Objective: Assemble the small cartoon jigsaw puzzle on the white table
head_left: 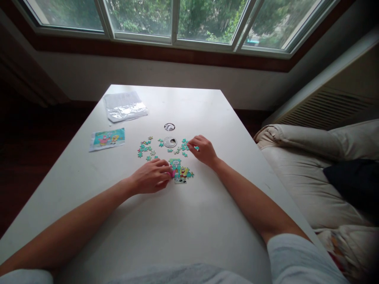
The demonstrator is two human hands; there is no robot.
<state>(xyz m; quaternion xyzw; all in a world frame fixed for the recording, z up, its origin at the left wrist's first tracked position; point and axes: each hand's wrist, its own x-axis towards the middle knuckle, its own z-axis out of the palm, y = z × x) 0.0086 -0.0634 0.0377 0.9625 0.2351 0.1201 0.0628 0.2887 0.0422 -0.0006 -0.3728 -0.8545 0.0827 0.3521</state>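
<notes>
A partly joined jigsaw puzzle (179, 172) with cartoon figures lies flat on the white table (183, 221). At its left edge rests my left hand (154, 175), fingers loosely curved and thumb apart, the fingertips by a pink part of the picture. My right hand (204, 150) is above and right of the puzzle, thumb and forefinger pinched around a small teal puzzle piece (196, 148). Loose puzzle pieces (184, 145) lie beside that hand. Another scatter of teal pieces (144, 148) spreads beyond my left hand, partly hidden by it.
A round metal lid or tin (169, 142) stands among the pieces, with another round item (169, 127) behind it. To the left lies a picture sheet (107, 139), and farther back a clear plastic bag (126, 106). A cushioned sofa (296, 173) borders the table's right side.
</notes>
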